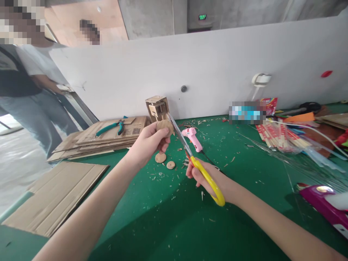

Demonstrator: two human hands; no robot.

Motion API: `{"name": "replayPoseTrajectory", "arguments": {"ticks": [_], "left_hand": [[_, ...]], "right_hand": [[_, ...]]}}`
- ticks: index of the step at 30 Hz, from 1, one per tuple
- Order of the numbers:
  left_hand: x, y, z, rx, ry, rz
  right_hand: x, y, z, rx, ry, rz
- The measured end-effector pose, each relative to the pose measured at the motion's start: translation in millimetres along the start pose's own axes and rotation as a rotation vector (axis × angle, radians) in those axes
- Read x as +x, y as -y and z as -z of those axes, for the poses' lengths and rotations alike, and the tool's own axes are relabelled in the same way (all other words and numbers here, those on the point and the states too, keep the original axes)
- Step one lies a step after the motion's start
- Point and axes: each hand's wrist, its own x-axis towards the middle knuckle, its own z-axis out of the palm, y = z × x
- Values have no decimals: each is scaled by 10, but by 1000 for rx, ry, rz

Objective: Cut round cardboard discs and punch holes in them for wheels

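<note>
Between the thumb and fingers of my left hand (152, 139) is a round cardboard disc (165, 125). My right hand (205, 177) grips yellow-handled scissors (208, 177), whose long blades point up and left, right beside the disc's edge. Whether the blades touch the disc I cannot tell. On the green table below my left hand lie another cardboard disc (160, 157) and a smaller disc with a centre hole (170, 165). Behind the hands a small cardboard box structure (157, 107) stands near the white partition. A pink glue gun (193, 137) lies just beyond the scissors.
At the left, teal-handled pliers (108, 128) rest on stacked cardboard (89, 143), with a flat cardboard sheet (57, 195) nearer. Packed sticks (285, 136) and a magenta device (323, 203) are at the right. Scraps litter the green table (168, 224). People (35, 90) stand beyond the white partition (136, 72).
</note>
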Motion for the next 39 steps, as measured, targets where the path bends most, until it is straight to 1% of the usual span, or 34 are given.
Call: {"name": "replayPoseTrajectory", "arguments": {"ticks": [7,11,19,22,24,28,33,39], "left_hand": [[-2,24,9,24,47,-18],[0,22,8,32,47,-30],[-2,20,-1,26,32,-21],[-5,25,-15,40,32,-17],[-7,29,-27,50,24,-22],[-13,25,-50,63,23,-33],[-28,26,-55,73,25,-43],[-33,7,-41,108,36,-73]], "right_hand": [[-7,27,-3,37,14,-15],[-6,25,2,44,23,-35],[-17,58,19,22,17,-9],[-21,66,25,20,23,-25],[-20,56,22,-4,11,-26],[-3,28,-1,-124,-39,17],[13,61,-13,-245,-85,39],[13,90,-24,-290,-104,37]]}}
